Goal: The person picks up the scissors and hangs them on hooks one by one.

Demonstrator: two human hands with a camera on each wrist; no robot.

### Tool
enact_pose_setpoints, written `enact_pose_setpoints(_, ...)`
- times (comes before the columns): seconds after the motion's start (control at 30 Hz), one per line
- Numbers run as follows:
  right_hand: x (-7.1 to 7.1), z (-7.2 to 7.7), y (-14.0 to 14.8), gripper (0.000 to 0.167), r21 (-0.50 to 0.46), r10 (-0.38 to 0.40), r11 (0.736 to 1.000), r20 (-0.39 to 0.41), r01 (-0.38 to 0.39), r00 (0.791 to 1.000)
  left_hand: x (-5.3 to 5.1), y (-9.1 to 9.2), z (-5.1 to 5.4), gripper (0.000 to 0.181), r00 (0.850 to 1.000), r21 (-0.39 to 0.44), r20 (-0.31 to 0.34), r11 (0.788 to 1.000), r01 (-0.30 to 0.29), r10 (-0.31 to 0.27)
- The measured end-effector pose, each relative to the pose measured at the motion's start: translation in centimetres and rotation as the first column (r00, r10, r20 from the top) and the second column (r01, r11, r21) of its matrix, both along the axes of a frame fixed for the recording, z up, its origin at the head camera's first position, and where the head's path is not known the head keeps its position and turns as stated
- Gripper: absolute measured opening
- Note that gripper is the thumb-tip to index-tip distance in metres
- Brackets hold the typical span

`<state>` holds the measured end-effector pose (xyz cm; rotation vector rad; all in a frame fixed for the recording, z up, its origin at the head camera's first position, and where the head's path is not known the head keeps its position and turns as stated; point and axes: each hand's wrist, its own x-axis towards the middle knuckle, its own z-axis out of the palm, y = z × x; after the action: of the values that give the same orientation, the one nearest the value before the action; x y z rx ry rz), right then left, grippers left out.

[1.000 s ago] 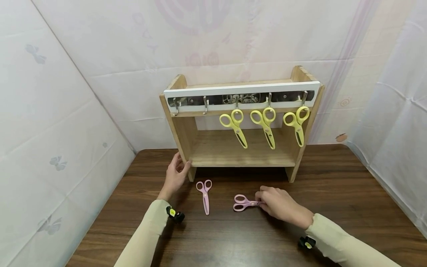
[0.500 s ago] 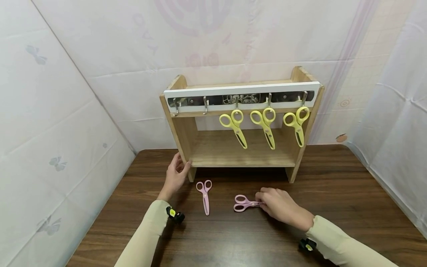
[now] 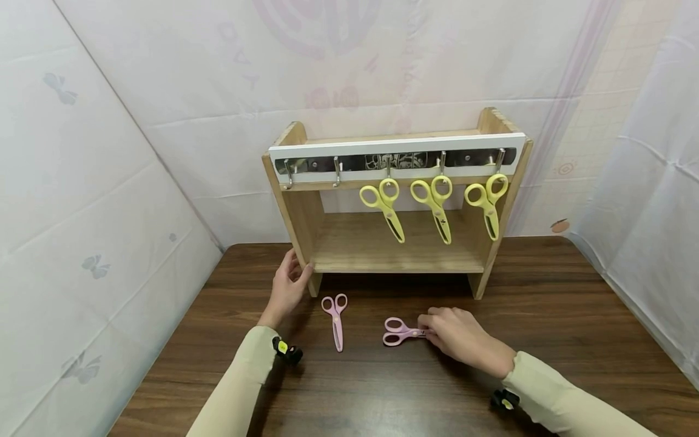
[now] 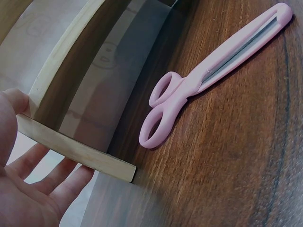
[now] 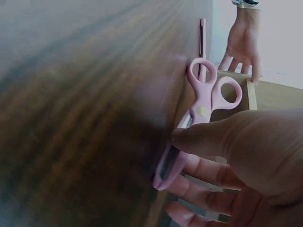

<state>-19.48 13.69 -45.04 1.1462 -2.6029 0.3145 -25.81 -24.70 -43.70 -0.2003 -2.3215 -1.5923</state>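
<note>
My left hand (image 3: 287, 285) holds the lower left side panel of a wooden rack (image 3: 398, 267); the thumb is in front and the fingers are behind, as the left wrist view shows. A pair of pink scissors (image 3: 335, 321) lies on the table close by, handles toward the rack. Further right, my right hand (image 3: 455, 337) pinches a second pair of pink scissors (image 5: 202, 97) by the blade end, between thumb and fingers. Those handles point left, and in the head view the fingers hide the blade tips. They are low at the tabletop; whether they touch it I cannot tell.
Along the rack's top front runs a white rail (image 3: 349, 145) with several metal hooks. Three yellow scissors (image 3: 434, 209) hang from the middle and right hooks; the two left hooks (image 3: 337, 172) hold nothing. Behind the brown table (image 3: 349, 388) is a pale patterned curtain (image 3: 382, 73).
</note>
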Motion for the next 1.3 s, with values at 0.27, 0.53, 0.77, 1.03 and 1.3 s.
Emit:
enact_pose_setpoints(0.27,-0.4,3.0,-0.3,0.026,0.062,0.072,0.996,-0.059,-0.068,0.996,-0.1,-0.1,-0.1,0.053,1.000,-0.020,-0.013,1.000,0.003,-0.003)
enact_pose_setpoints(0.53,-1.0,7.7,-1.4,0.021,0.126,0.151,0.984,-0.195,-0.127,0.969,-0.1,-0.2,-0.1,0.052,1.000,-0.007,0.006,1.000,0.003,-0.003)
enact_pose_setpoints(0.77,-1.4,11.3,-2.5,0.011,0.040,0.170,0.985,-0.300,-0.166,0.939,0.0,0.0,0.1,0.052,1.000,-0.015,0.008,1.000,0.007,-0.006)
enact_pose_setpoints(1.03,-1.9,14.3,-4.0,0.007,-0.123,0.168,0.967,-0.349,-0.223,0.922,0.0,-0.1,-0.1,0.052,1.000,-0.005,0.012,1.000,-0.005,0.005)
enact_pose_setpoints(1.3,-2.3,15.8,-5.8,0.008,-0.348,0.131,0.901,-0.351,-0.259,0.927,-0.1,-0.1,-0.1,0.051,1.000,0.001,0.010,1.000,0.000,0.000)
